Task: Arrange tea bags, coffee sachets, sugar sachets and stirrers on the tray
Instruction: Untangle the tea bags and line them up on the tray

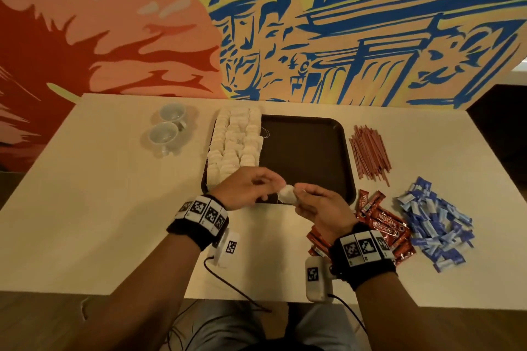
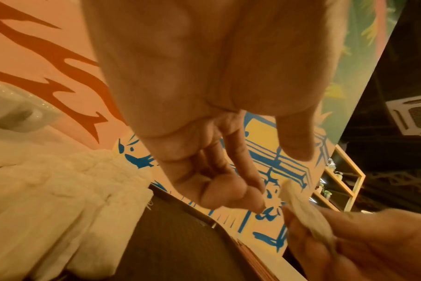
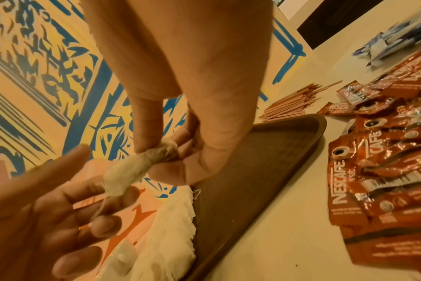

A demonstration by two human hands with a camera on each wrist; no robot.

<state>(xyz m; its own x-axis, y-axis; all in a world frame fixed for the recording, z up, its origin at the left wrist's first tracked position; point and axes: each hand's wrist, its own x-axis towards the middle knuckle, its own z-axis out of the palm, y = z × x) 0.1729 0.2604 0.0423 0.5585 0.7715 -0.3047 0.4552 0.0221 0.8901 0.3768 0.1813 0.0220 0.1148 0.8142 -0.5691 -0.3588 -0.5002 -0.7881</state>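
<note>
Paper, white and crumpled, makes up the small tea bag (image 1: 286,194) held in the air just above the near edge of the dark brown rectangular plastic tray (image 1: 306,151). The right hand (image 1: 322,208) pinches it between thumb and fingertips (image 3: 146,133), and its thin string hangs down across the left hand (image 1: 245,189). The left hand sits just beside the bag with fingers loosely bent; whether it grips the bag or the string I cannot tell.

On the left part of the tray, rows of white tea bags (image 1: 235,142) lie packed together, while the rest of the tray's floor is bare. Right of the tray, on the pale table (image 1: 99,208), lies a bundle of thin reddish-brown stirrers (image 1: 369,155). Nearer, red coffee sachets (image 1: 385,225) are heaped, and right of them a heap of blue and white sugar sachets (image 1: 439,222). Two white ceramic cups (image 1: 166,129) stand left of the tray, at the far side.
</note>
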